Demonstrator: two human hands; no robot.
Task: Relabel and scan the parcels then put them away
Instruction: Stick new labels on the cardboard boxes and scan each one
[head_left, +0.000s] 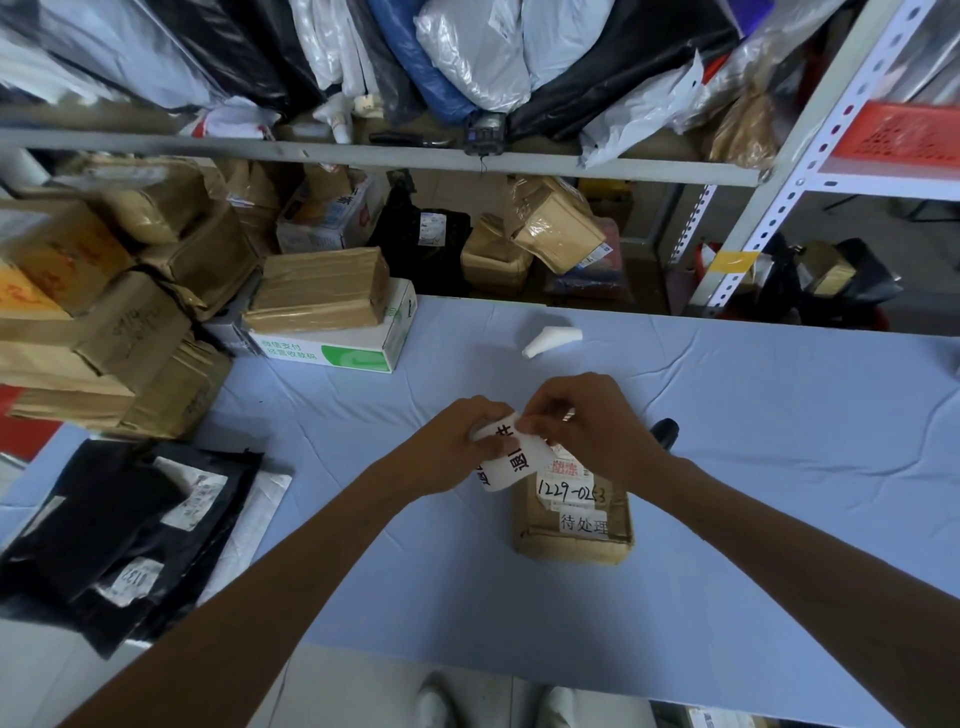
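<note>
Both your hands are on the label (511, 457), up off the desk (753, 467). Left hand (452, 441): fingers (485, 435) curled, pinching the label's top-left edge. Right hand (592, 421): fingertips (535, 423) pinching the same top edge, touching the left thumb. The label hangs from that pinch towards 6 o'clock, curled, white with big black characters. Its lower end sits over the parcel's far-left corner; can't tell if it touches there.

The parcel (571, 519) is a small brown box, flat on the desk at 5 o'clock from your fingers, partly under your right wrist. Its top carries a handwritten number sticker and a printed sticker below it. No finger is on the parcel itself.

Around it:
- Black mail bags (119, 519) at 9 o'clock of the parcel, on the desk's left end, well apart.
- Brown carton stack (130, 338) at 10 o'clock, with a white-and-green box (332, 348) beside it that has a taped brown package on top.
- White paper scrap (550, 340) at 12 o'clock of your hands, near the desk's far edge.
- Small black object (665, 431) just beside your right wrist at 3 o'clock; too hidden to identify.
- Scanner (485, 132) on the shelf (363, 153) at 12 o'clock, among plastic bags.
</note>
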